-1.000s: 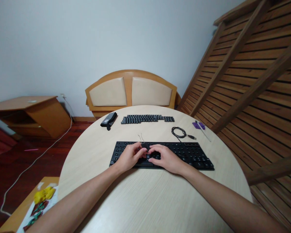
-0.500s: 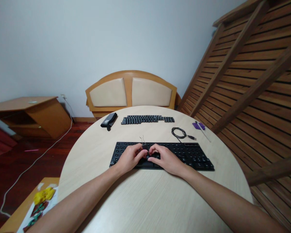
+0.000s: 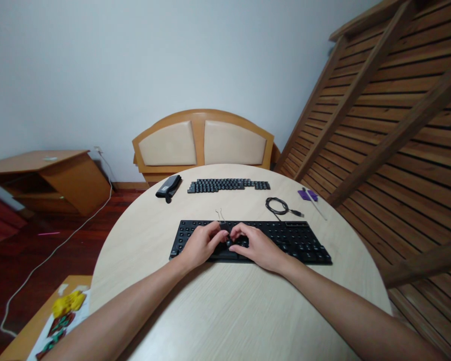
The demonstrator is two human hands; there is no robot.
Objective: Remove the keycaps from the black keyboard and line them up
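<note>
A black keyboard (image 3: 296,240) lies across the near part of the round table, with most of its keycaps off and rows of switches bare. Above its middle, my left hand (image 3: 201,244) pinches a keycap puller (image 3: 224,227), its dark handle between thumb and fingers and two thin wire prongs pointing away from me. At the puller's near end sits a small dark keycap (image 3: 228,242), partly hidden. My right hand (image 3: 259,245) has its thumb and curled fingers closed around that keycap from the right.
Removed keycaps (image 3: 221,185) stand in rows at the table's far side. Left of them lies a folded black pouch (image 3: 169,187). A coiled USB cable (image 3: 277,205) rests behind the keyboard. Farther right are a purple cloth (image 3: 307,194) and a thin pale stick (image 3: 317,207).
The puller has tilted slightly, its wire prongs shifting a little to the left. Both hands stay almost where they were.
</note>
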